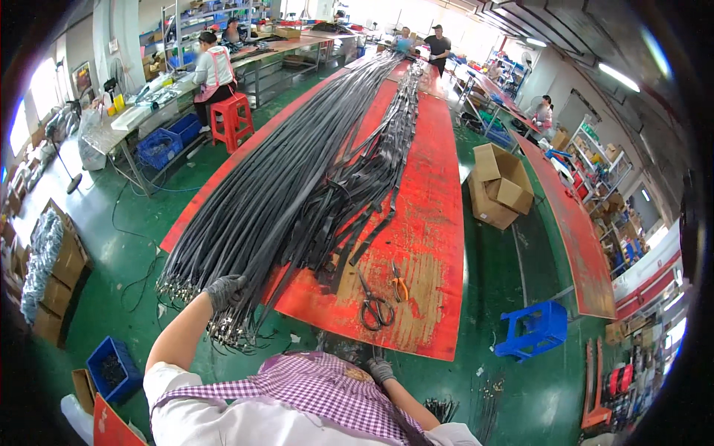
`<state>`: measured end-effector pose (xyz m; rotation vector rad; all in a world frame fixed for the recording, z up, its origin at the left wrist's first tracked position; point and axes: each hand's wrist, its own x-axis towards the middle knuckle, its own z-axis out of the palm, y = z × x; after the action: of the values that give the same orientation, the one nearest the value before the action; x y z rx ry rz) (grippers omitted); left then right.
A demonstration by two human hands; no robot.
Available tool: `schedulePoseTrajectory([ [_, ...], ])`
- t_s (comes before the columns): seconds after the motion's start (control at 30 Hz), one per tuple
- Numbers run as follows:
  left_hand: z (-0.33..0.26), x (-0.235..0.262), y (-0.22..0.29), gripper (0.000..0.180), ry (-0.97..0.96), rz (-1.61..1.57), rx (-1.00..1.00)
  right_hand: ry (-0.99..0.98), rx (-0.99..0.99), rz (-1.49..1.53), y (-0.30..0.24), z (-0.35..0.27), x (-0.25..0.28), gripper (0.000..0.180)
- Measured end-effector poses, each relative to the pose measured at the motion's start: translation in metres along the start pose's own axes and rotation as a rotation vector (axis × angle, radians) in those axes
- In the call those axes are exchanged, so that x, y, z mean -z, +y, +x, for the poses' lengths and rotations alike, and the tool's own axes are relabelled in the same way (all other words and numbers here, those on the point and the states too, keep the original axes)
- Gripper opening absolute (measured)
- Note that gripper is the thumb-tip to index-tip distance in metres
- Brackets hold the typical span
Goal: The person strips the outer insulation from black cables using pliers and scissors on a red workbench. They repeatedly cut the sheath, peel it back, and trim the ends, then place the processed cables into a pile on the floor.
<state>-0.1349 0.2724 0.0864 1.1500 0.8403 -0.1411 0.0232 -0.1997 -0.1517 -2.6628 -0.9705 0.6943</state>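
A long bundle of black cables point(245, 201) runs down the red table, its metal-tipped ends hanging over the near left edge. My left hand point(224, 292), in a dark grey glove, is closed over some cables close to those ends. Beside the bundle lie flat black strips point(372, 201), loosely tangled. My right hand point(381, 370), gloved too, is low at the table's near edge, close to my body. Its fingers look curled, and what they hold, if anything, cannot be made out. Black-handled scissors point(376, 308) and orange-handled pliers point(400, 286) lie between the strips and the near edge.
The worn red table point(431, 223) stretches away to two people at its far end. An open cardboard box point(502, 186) and a blue stool point(532, 331) stand right of it. On the left are a blue crate point(114, 369), a red stool point(231, 121) and a seated person at a workbench.
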Motion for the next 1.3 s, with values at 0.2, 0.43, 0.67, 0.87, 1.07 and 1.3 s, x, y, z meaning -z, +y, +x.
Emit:
schedulePoseTrajectory([
  [0.2,0.028,0.01,-0.046,0.016,0.083,0.061,0.0,0.055,-0.169,0.148,-0.006,-0.019,0.012,0.025],
  [0.43,-0.021,-0.015,-0.005,0.015,-0.13,-0.214,-0.053,-0.028,-0.08,0.202,-0.029,-0.03,0.031,0.044],
  [0.67,0.02,0.001,-0.05,0.016,0.131,0.113,0.023,-0.062,-0.018,0.018,0.003,-0.014,-0.01,0.035],
  [0.87,0.046,0.003,-0.108,0.023,0.224,0.111,0.02,-0.057,-0.24,0.17,-0.025,-0.02,0.006,0.029],
  [1.07,0.041,-0.016,-0.104,0.017,0.276,0.234,-0.061,-0.105,-0.17,0.116,0.004,-0.015,-0.018,0.039],
  [1.3,0.044,-0.023,-0.115,0.017,0.253,0.186,-0.042,-0.106,-0.175,0.192,-0.014,-0.02,0.008,0.038],
])
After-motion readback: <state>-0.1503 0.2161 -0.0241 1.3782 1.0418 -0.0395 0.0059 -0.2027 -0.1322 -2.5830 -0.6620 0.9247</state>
